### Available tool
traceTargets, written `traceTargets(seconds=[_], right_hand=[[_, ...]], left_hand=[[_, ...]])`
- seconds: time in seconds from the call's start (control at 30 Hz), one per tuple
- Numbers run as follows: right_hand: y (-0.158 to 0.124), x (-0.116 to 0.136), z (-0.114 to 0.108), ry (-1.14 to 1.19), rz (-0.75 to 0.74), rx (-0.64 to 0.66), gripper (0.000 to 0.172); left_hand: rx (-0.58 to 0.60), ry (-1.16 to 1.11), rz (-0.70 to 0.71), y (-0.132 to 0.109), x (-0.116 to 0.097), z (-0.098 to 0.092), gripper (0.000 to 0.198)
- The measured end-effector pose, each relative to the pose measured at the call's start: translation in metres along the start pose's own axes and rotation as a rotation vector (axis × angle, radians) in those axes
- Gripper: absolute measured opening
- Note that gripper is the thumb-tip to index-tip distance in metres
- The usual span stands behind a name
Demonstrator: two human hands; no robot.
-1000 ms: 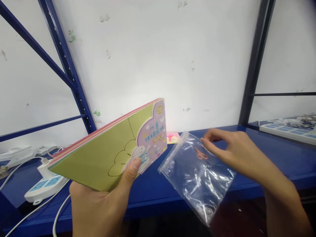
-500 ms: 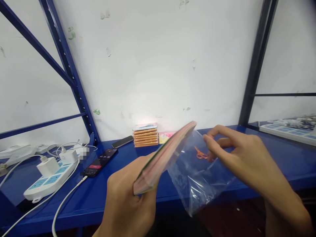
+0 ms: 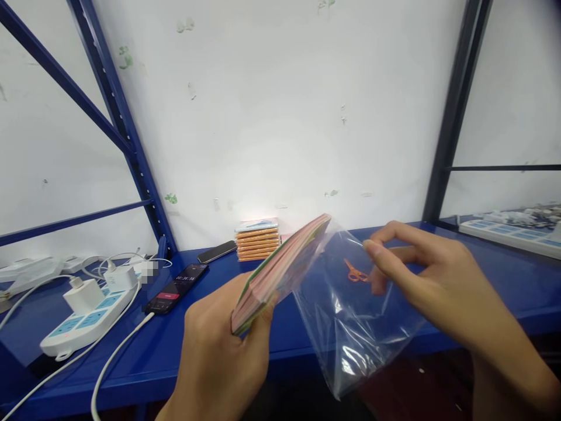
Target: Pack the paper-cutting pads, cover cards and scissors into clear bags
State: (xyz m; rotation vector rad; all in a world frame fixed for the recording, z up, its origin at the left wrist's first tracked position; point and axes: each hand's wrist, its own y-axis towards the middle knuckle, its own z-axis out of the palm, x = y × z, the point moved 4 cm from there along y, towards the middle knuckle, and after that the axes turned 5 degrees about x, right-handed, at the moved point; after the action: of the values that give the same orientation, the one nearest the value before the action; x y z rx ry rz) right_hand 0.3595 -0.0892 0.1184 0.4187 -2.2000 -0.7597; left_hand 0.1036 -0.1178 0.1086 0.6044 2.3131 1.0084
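My left hand (image 3: 219,356) grips a children's paper-cutting book (image 3: 280,272) low at its spine end, turned edge-on so its multicoloured page edges show and its cover is hidden. The book's upper corner touches the top of a clear zip bag (image 3: 346,327). My right hand (image 3: 438,280) pinches that bag near its upper right edge, and the bag hangs in the air. Small orange scissors (image 3: 356,271) lie inside the bag, just left of my right fingertips.
Behind my hands, a blue steel shelf (image 3: 131,374) carries a stack of orange-edged booklets (image 3: 258,240), several phones, and a white power strip (image 3: 87,318) with chargers and cables. Another power strip (image 3: 508,231) lies at the right. Blue uprights stand before a white wall.
The book has swung from showing its cover to edge-on, and has moved left since the half-second frame. The bag hangs slightly lower, and my view has tilted down, revealing the shelf items.
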Motion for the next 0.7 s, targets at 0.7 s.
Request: traceTargets(seconds=[0.7], right_hand=[[0.003, -0.003, 0.002, 0.028, -0.022, 0.068, 0.031]], left_hand=[[-0.186, -0.337, -0.333, 0.007, 0.024, 0.005, 0.030]])
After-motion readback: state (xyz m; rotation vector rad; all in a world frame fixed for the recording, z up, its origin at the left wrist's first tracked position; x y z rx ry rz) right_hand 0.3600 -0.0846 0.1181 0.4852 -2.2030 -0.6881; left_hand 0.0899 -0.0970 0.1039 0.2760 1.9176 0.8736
